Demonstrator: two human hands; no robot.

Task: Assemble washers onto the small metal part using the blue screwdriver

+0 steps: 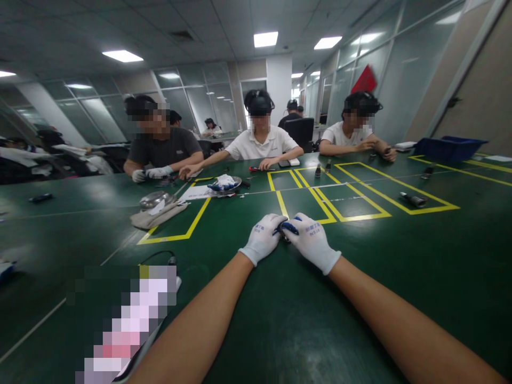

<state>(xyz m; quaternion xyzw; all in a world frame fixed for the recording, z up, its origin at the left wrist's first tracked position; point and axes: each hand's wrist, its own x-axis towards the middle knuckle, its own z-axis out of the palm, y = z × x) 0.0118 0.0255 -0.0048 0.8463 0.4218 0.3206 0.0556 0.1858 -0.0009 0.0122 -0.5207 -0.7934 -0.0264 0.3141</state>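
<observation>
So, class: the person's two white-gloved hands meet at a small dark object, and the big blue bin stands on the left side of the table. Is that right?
Not quite: the big blue bin stands on the right side of the table, as the head view shows. The left hand and right hand, white-gloved, do meet at a small dark object.

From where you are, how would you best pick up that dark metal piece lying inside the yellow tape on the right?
Probably by the middle of the dark metal piece, coming from above on the near side and gripping across its length: it lies on its side, long and roughly round. The right hand is nearer, but holds a small dark part.
</observation>
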